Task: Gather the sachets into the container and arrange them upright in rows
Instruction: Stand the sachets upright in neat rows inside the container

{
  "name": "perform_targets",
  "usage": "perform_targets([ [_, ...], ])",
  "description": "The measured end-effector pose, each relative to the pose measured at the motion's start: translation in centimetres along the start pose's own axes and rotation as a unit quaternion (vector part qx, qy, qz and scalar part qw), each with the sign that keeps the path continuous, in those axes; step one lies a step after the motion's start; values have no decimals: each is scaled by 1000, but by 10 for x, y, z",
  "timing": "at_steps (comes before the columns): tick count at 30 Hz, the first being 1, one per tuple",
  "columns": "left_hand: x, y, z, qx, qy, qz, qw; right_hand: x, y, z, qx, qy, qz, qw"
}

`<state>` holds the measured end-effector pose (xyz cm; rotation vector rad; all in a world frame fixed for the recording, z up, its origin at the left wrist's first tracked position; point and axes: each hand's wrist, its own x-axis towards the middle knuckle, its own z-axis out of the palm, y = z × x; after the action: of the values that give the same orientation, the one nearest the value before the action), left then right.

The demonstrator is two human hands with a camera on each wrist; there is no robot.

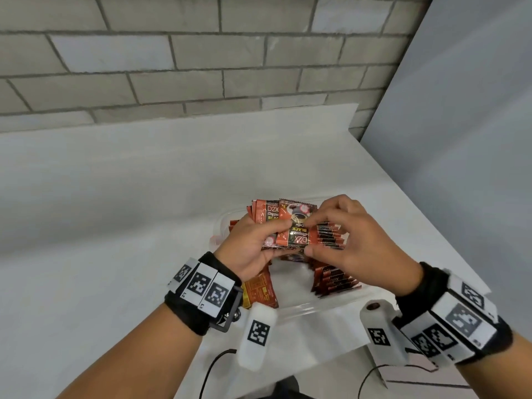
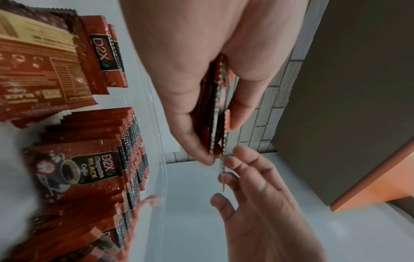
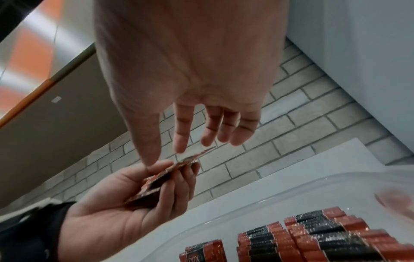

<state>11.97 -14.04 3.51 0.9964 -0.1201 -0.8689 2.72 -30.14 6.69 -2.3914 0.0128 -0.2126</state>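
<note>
Above a clear plastic container (image 1: 322, 305), my left hand (image 1: 253, 243) grips a small stack of red-and-black coffee sachets (image 1: 263, 216), seen edge-on in the left wrist view (image 2: 215, 115). The front sachet (image 1: 296, 227) is pinched by its edges between the thumb and forefinger of my right hand (image 1: 354, 243). Inside the container, sachets stand upright in packed rows (image 1: 331, 236) (image 2: 127, 159) (image 3: 313, 235). A few sachets (image 1: 259, 289) lie flat at its left end, under my left wrist.
The container sits on a white table (image 1: 115, 211) whose right edge runs diagonally close by. A grey brick wall (image 1: 201, 67) stands behind and a pale panel (image 1: 460, 139) to the right. Two thin black cables (image 1: 210, 370) hang below my wrists.
</note>
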Motion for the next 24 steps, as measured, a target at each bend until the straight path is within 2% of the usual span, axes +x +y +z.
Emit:
perform_targets([
  [4,-1,-4,2,6,7,-3,1000,3,0,-1,23,57,92,994],
  [6,-1,-6,4,2,12,1,1000,4,-1,1,73,47,158,984],
  [8,-1,-6,6,3,11,3,1000,4,-3,4,139,16,189,972],
  [10,-1,-5,6,8,7,1,1000,4,-3,7,167,4,177,970],
  [15,0,-4,4,29,4,0,1000,14,-7,4,139,5,103,985],
  [17,-1,-4,2,36,2,11,999,16,-9,6,231,-9,141,963],
  [19,-1,-3,-1,36,3,20,999,15,-7,9,325,-4,212,922],
  [21,-2,-2,-4,36,5,27,999,13,-5,12,370,6,246,896],
  [24,-3,4,-6,40,16,30,999,16,-4,9,369,53,221,901],
])
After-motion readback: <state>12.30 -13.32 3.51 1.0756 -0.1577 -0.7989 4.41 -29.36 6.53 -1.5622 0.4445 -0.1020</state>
